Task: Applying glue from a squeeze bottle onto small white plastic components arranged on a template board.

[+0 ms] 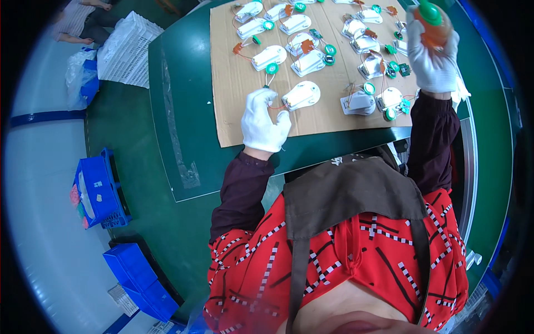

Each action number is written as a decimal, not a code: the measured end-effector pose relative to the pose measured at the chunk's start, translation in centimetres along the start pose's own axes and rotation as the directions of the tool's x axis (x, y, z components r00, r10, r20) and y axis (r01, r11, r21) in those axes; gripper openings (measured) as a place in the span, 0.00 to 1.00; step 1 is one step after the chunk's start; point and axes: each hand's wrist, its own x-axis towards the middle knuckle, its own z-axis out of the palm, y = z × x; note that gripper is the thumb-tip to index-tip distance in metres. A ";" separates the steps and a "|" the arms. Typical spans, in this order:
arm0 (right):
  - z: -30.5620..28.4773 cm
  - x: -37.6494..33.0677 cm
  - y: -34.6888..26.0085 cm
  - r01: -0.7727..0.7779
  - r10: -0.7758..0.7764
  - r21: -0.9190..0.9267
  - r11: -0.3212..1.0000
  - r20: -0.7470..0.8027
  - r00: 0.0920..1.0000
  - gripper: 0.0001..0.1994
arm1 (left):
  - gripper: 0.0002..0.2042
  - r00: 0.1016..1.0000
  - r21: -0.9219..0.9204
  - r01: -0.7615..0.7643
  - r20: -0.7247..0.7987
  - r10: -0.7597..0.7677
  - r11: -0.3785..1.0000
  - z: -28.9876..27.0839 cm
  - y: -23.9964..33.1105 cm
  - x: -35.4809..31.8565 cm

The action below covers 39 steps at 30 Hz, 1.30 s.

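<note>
My left hand (265, 123), in a white glove, is curled at the near left part of a cardboard sheet (231, 106). Next to its fingertips lies a white oval plastic casing (302, 96). A thin orange wire runs from that casing to the fingers, and wires from a green round disc (271, 68) also end there. What is inside the fingers is hidden. At the far right, my gloved right hand (433, 67) is wrapped round a bottle of orange liquid (435, 34) with a green top, held above the table.
Several more white casings (269, 57) with wires, green discs and small boards lie in rows on the cardboard. Beneath is a dark green table (183, 100). Blue crates (99, 189) and a stack of white crates (130, 50) stand at the left. Another person (83, 22) is at the far left.
</note>
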 end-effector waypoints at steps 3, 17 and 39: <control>-0.7 0.8 3.6 -0.381 0.363 0.121 0.917 0.146 0.920 0.28 | 0.17 0.974 0.198 -0.099 -0.181 0.136 0.975 -1.8 -0.7 0.0; 2.5 -3.1 9.8 -0.663 0.666 0.107 0.741 -0.246 0.704 0.12 | 0.10 0.620 0.020 0.587 -0.655 -0.433 0.810 -7.4 -0.5 -7.8; -20.9 4.5 -37.3 -0.548 -0.295 -0.661 -0.512 -0.464 0.835 0.27 | 0.13 0.555 -0.315 0.748 -0.184 -0.811 0.584 1.1 2.2 4.1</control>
